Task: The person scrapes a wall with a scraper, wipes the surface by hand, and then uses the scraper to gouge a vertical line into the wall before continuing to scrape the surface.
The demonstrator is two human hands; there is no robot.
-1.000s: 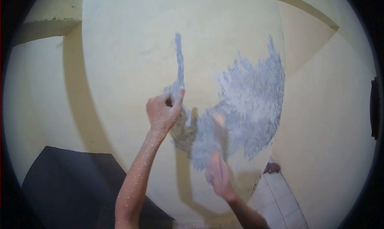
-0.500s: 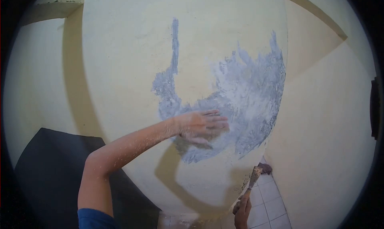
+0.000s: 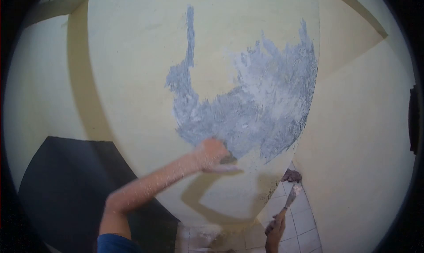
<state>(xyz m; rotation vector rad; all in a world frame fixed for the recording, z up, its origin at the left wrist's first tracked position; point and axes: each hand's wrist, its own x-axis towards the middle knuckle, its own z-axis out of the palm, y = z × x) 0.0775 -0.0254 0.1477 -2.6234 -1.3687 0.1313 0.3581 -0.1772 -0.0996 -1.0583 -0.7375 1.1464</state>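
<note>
My left hand (image 3: 215, 153) is against the lower edge of a grey patch (image 3: 247, 107) on the cream wall (image 3: 137, 76). Motion blurs its fingers, so whether they are curled or spread is unclear. White dust speckles the forearm. At the lower right, my right hand (image 3: 274, 228) is wrapped round the handle of a scraper (image 3: 292, 195), its blade pointing up and away from the wall patch.
A dark panel (image 3: 75, 178) leans at the lower left. White floor tiles (image 3: 304, 228) show at the bottom right, with a brownish crumpled thing (image 3: 292, 176) by the wall corner. Another cream wall (image 3: 357, 133) stands on the right.
My left hand has moved down from the middle of the grey patch to its lower edge. My right hand and the scraper have shifted slightly right. The view has tilted a little.
</note>
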